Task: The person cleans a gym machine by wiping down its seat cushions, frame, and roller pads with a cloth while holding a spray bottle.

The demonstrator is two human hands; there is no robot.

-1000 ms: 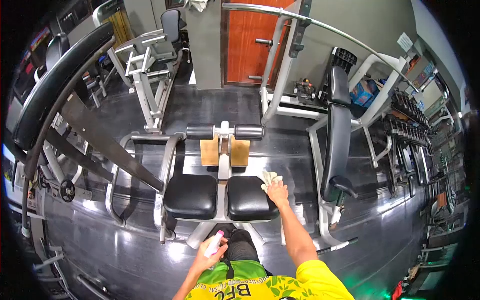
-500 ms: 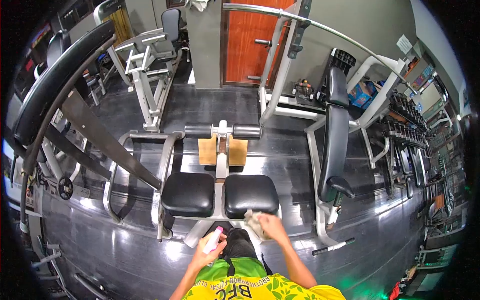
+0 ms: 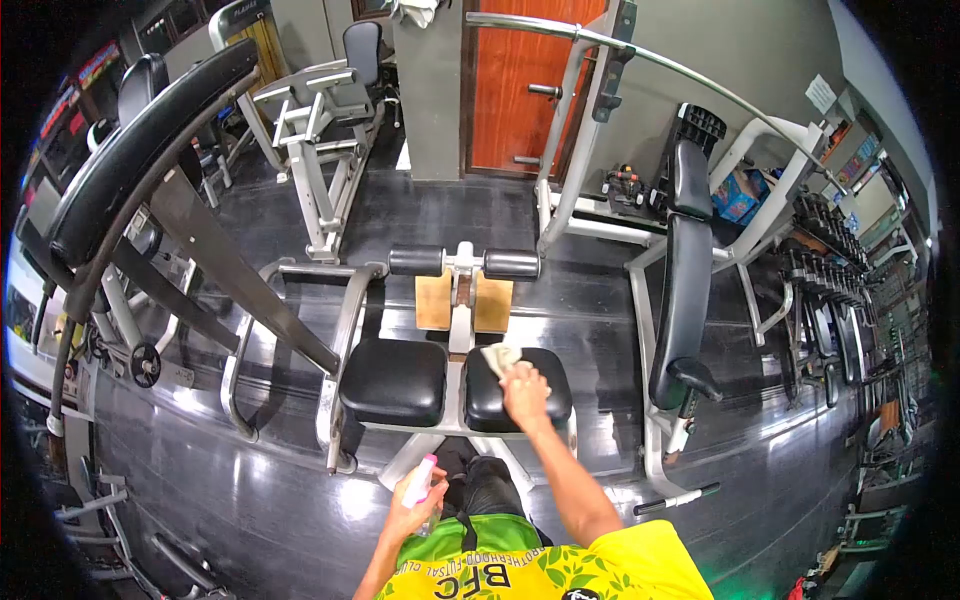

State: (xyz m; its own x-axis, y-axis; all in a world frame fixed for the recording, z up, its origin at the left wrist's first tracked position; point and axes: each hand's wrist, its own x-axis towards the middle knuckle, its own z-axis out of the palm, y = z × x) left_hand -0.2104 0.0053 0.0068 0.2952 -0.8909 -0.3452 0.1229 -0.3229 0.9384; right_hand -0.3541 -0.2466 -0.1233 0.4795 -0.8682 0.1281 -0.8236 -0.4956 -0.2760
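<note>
My right hand [image 3: 526, 392] is closed on a pale cloth [image 3: 500, 357] and lies over the right black seat pad [image 3: 553, 385]. The cloth pokes out past my fingers toward the pad's far left corner. Low in front of my body, my left hand [image 3: 408, 510] is wrapped around a white spray bottle [image 3: 417, 484] with a pink top. A matching black seat pad [image 3: 394, 383] sits to the left on the same machine, with nobody touching it. Beyond both pads are two black foam rollers [image 3: 512, 264] on a pale post.
A slanted metal arm with a long black pad [image 3: 150, 150] rises at the left. On the right stands a black padded bench [image 3: 684, 310] under a barbell [image 3: 690, 85]. A dumbbell rack [image 3: 825, 270] is at the far right, and a red door [image 3: 515, 100] at the back.
My right hand has moved forward with the cloth, from the near edge of the right seat pad onto its top. My left hand still holds the bottle. The view has shifted slightly.
</note>
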